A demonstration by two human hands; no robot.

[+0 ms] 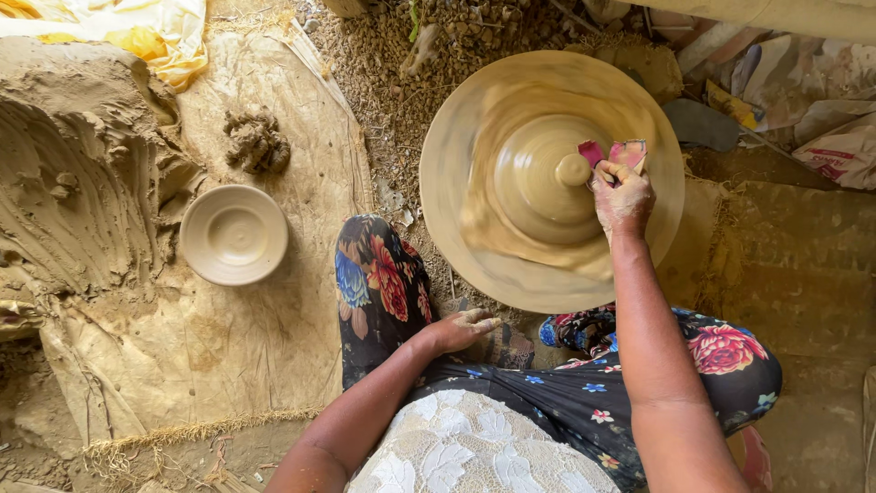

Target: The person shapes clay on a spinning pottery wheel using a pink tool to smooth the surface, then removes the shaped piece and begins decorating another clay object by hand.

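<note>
The clay mound [547, 183] sits at the centre of a round potter's wheel [447, 183] in the upper middle of the view; its surface is streaked with blur and it rises to a small knob on top.

At the far left, a large ridged mass of raw clay [82, 173] lies on a worn, mud-stained sheet [228, 347] spread over the ground. Just right of it rests a shallow clay bowl [234, 235], upright, with a crumbly lump of clay [256, 140] beyond it, apart from the bowl. A yellow and white cloth [137, 32] is bunched at the top left corner.

The left hand [464, 329] rests palm down near the person's knee, just below the wheel's near rim, its fingers loosely curled and holding nothing. The legs are covered in dark flowered fabric [379, 283].

The right hand [623, 194] is over the wheel, just right of the knob, its clay-smeared fingers closed on a small pink and red scrap [607, 153] held against the mound's upper slope. To the far right lie crumpled bags [821, 128] on the ground.
</note>
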